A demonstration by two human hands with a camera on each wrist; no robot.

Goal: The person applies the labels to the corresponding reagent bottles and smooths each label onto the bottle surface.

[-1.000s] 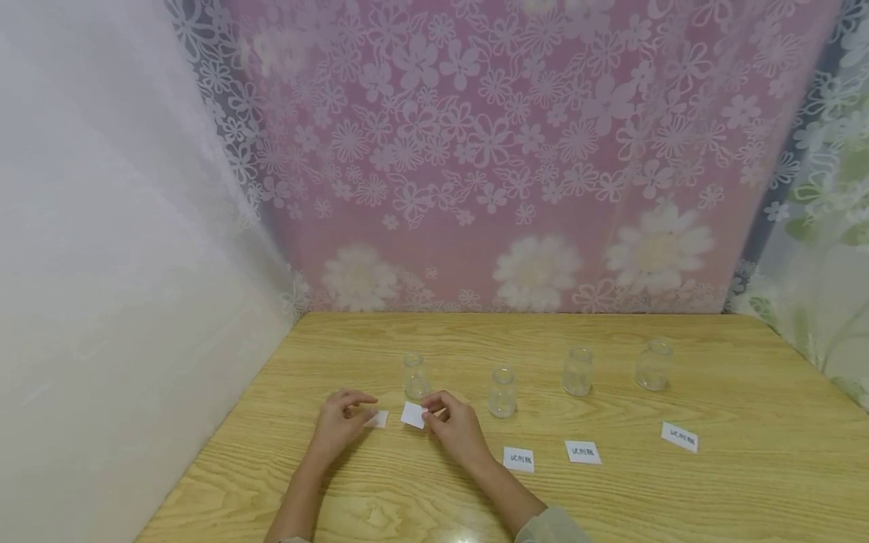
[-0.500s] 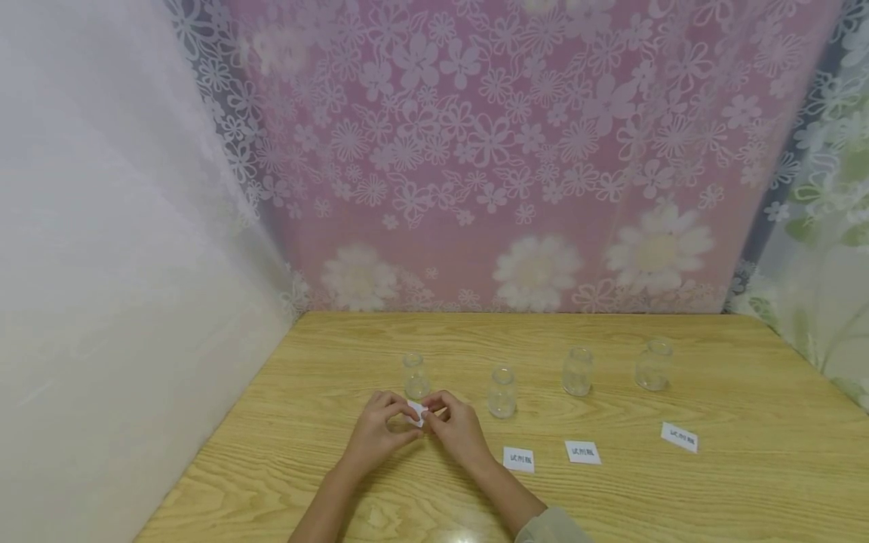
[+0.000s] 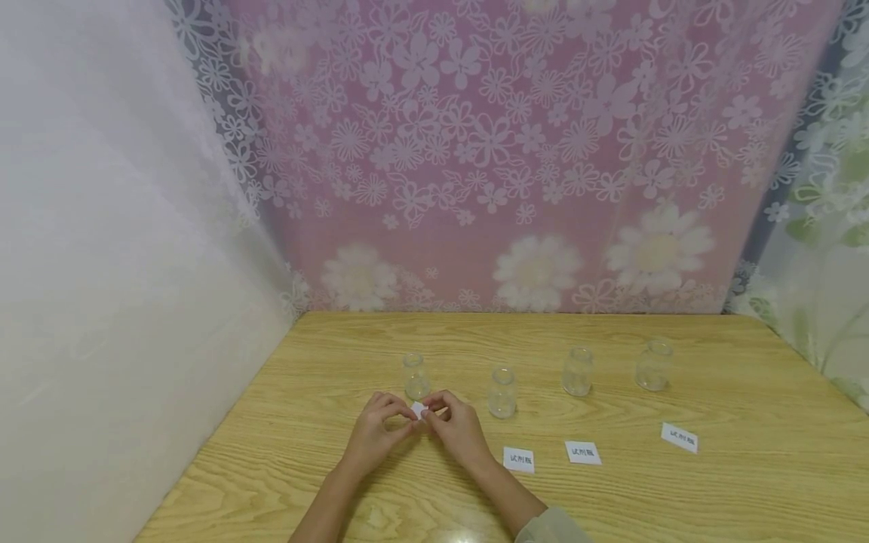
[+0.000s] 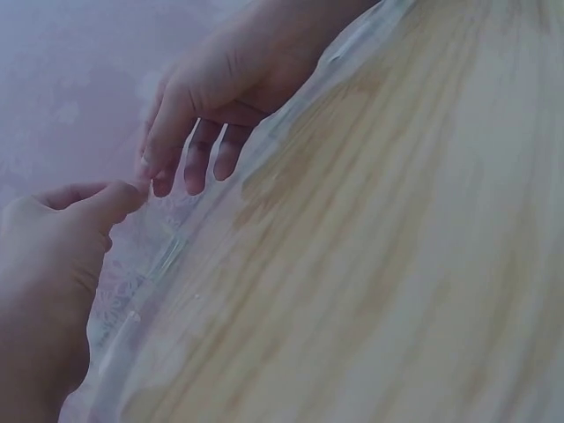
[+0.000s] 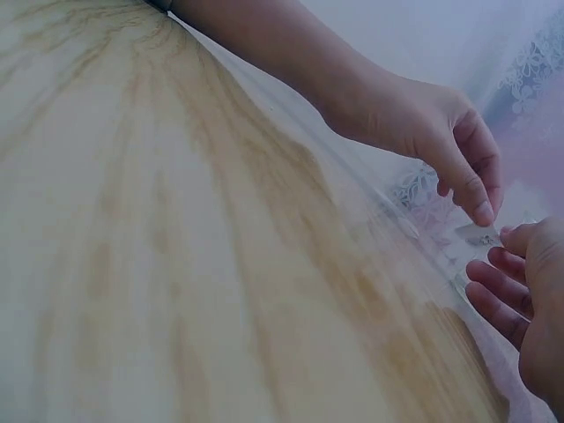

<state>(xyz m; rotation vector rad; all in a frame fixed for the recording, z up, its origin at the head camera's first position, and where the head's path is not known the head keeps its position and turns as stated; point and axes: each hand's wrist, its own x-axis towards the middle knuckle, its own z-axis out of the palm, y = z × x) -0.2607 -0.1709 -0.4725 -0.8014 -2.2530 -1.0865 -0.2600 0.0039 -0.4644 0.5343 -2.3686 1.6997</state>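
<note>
Low over the wooden table, in front of the leftmost glass jar [image 3: 416,377], my two hands meet at a small white paper label [image 3: 419,409]. My right hand [image 3: 458,430] pinches its right side between thumb and fingers. On its left side the thumb and forefinger of my left hand [image 3: 376,430] pinch it. The right wrist view has the label [image 5: 480,236] between both sets of fingertips, with faint dark marks on it. Fingers cover much of the label. A second glass jar [image 3: 502,394] stands upright just right of my right hand.
Two more clear jars stand farther right, a third jar [image 3: 578,372] and a fourth jar [image 3: 654,366]. Three white labels with printed characters lie nearer me: a left one [image 3: 519,459], a middle one [image 3: 582,452] and a right one [image 3: 680,437]. A floral curtain [image 3: 502,151] hangs behind the table [image 3: 747,498].
My left hand has moved right to the label in my right hand and now pinches it. A second white piece seen earlier by the left fingers is out of sight. My right hand has stayed put.
</note>
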